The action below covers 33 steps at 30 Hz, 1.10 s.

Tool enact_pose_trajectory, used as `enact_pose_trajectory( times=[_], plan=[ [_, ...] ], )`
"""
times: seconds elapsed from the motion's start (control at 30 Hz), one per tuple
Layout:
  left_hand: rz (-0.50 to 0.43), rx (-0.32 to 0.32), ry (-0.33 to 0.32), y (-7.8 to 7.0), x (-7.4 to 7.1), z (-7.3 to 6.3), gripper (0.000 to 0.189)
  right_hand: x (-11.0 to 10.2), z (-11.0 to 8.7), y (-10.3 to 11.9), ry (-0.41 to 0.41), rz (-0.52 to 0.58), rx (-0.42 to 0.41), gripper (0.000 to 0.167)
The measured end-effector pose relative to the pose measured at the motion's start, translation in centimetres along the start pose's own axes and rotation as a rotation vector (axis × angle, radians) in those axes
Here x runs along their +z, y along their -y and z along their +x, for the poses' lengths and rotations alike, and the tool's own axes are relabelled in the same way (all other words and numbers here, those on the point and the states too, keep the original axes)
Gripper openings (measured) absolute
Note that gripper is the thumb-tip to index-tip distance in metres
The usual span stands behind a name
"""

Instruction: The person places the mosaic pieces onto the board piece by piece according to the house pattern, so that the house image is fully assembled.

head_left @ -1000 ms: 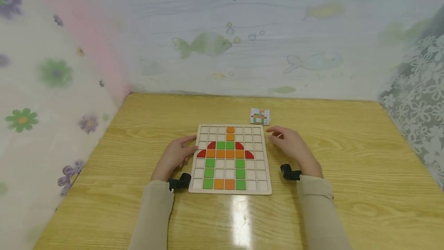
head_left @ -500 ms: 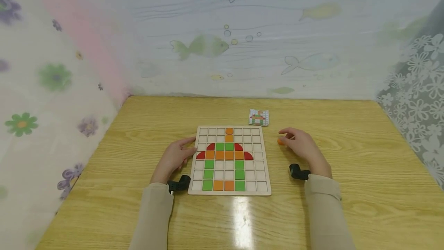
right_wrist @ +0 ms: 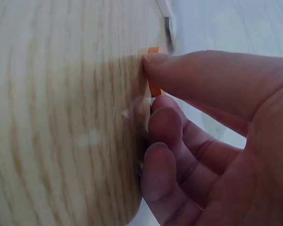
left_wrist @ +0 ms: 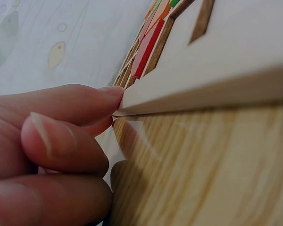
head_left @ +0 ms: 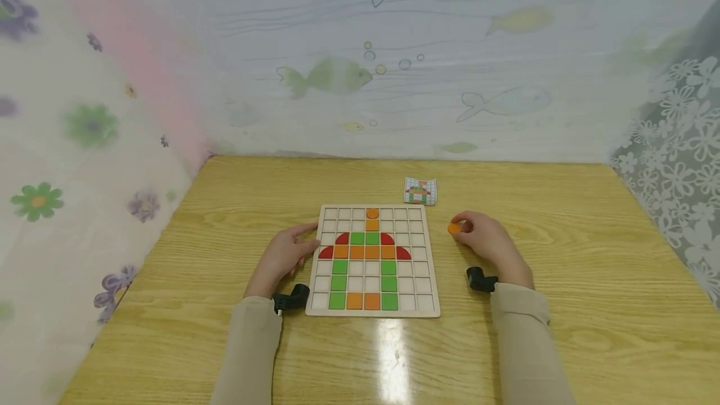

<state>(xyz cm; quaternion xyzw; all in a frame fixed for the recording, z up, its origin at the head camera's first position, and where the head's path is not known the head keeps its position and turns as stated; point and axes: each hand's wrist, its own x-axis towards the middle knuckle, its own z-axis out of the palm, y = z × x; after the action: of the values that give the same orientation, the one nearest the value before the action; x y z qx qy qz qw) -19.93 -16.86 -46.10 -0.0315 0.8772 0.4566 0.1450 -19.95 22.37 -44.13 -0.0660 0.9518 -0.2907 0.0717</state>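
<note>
A square wooden grid board (head_left: 416,283) lies flat on the table. Green and orange squares, red quarter-round pieces and one orange disc (head_left: 372,213) fill some of its cells. Along the board's left edge rests my left hand (head_left: 282,256); in the left wrist view a fingertip (left_wrist: 114,91) touches the board's side (left_wrist: 188,87), the other fingers loosely bent. To the right of the board, my right hand (head_left: 485,236) pinches a loose orange disc (head_left: 454,229) between thumb and finger, at the tabletop. The right wrist view shows this disc (right_wrist: 154,84) edge-on, partly hidden by the thumb.
A small printed pattern card (head_left: 420,191) lies just behind the board's upper right corner. The wooden table (head_left: 607,255) meets a fish-patterned wall covering (head_left: 315,111) at the back and a flowered one (head_left: 90,124) at the left. White flower lace (head_left: 680,142) hangs at the right.
My right hand has moved right, away from the board's upper right corner. The loose orange disc, earlier out of sight, now shows in its fingertips. My left hand has stayed at the board's edge.
</note>
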Motion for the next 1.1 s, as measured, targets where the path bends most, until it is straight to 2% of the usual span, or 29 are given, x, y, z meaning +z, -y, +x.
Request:
enact_pose_trajectory(
  times=[0.2, 0.43, 0.67, 1.1],
  plan=[
    [-0.006, 0.012, 0.004, -0.13, -0.01, -0.14, 0.042, 0.13, 0.15, 0.0, 0.002, 0.001, 0.011, 0.028],
    [-0.023, 0.016, 0.006, -0.13, 0.0, -0.21, 0.041, -0.08, 0.15, 0.08, 0.021, 0.052, 0.017, 0.027],
    [-0.023, 0.024, 0.011, -0.16, -0.05, -0.36, 0.042, 0.04, -0.09, -0.04, 0.004, 0.103, 0.031, 0.025],
    [-0.02, 0.033, 0.009, -0.18, -0.02, -0.37, 0.042, 0.21, 0.09, -0.1, 0.0, 0.056, 0.023, 0.027]
  ],
)
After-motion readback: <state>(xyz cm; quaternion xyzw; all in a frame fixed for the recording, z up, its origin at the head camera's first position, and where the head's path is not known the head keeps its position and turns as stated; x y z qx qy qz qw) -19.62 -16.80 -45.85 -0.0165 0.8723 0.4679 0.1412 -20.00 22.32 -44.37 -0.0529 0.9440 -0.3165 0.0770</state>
